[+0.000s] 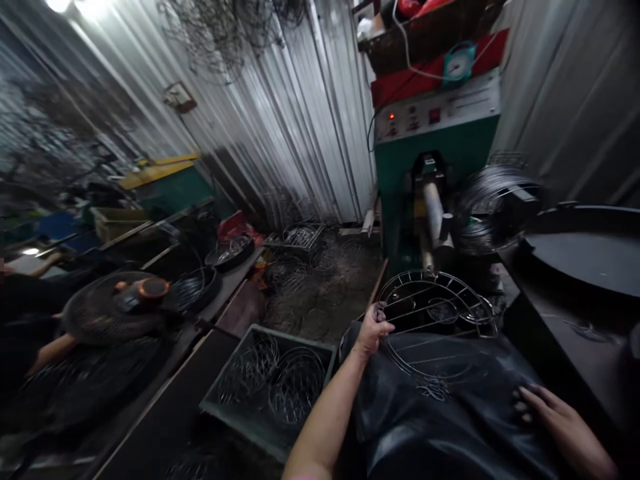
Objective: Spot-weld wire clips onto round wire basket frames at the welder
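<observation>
The left hand (373, 331) has its fingers curled closed around the rim of a round, domed wire fan guard (434, 320) lying on a black plastic-covered lap (440, 413) before a green machine (435, 153). The right hand (555, 417) rests flat, fingers spread, on the plastic, holding nothing.

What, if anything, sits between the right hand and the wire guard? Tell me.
Nothing visible. The left hand grips the wire guard at its left rim. The right hand rests on the black sheet to the guard's lower right, with only bare sheet between them.
</observation>
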Action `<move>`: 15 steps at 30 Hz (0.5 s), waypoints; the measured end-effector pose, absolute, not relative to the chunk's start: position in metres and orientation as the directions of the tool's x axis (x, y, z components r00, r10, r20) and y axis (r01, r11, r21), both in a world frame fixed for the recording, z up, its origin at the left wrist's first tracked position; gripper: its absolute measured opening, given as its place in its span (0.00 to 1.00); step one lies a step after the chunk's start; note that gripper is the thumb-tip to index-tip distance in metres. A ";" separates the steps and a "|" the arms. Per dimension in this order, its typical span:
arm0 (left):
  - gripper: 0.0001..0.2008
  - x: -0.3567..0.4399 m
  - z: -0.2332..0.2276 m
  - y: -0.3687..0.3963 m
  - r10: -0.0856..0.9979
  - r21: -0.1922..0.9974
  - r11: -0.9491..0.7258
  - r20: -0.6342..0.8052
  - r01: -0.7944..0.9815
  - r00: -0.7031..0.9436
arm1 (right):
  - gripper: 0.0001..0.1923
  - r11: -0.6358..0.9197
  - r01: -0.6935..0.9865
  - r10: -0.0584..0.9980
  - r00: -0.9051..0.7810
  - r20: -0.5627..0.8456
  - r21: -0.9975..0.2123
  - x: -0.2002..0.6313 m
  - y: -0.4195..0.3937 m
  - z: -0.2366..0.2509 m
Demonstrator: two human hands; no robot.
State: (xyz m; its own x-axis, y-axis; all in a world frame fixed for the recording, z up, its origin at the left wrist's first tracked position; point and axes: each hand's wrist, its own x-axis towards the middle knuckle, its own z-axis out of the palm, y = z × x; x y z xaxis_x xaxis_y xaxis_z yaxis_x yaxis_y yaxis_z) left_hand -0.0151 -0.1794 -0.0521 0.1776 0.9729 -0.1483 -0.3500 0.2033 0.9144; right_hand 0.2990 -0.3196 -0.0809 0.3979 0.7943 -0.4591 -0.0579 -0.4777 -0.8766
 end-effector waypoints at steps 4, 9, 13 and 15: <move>0.33 -0.011 -0.051 -0.161 0.962 0.970 0.119 -0.061 -0.210 0.264 | 0.23 -0.468 -0.179 0.773 0.393 -0.499 -0.865 0.300 -0.322 -0.095; 0.35 -0.016 -0.036 -0.142 0.953 0.998 -0.054 0.042 0.033 0.299 | 0.22 -0.469 -0.213 0.779 0.357 -0.515 -0.857 0.305 -0.318 -0.107; 0.37 -0.019 -0.035 -0.126 0.925 0.958 -0.252 0.195 0.141 0.327 | 0.21 -0.458 -0.230 0.777 0.367 -0.512 -0.859 0.306 -0.316 -0.109; 0.36 -0.021 -0.044 -0.120 0.911 0.940 -0.291 0.216 0.178 0.351 | 0.21 -0.449 -0.237 0.776 0.375 -0.508 -0.861 0.306 -0.317 -0.110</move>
State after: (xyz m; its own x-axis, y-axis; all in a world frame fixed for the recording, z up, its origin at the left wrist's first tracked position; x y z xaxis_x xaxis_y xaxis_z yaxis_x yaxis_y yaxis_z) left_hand -0.0207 -0.1203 -0.0436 0.3508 0.9113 0.2156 0.1784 -0.2911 0.9399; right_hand 0.3056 -0.3167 -0.1099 0.3747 0.7758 -0.5076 -0.2372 -0.4491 -0.8614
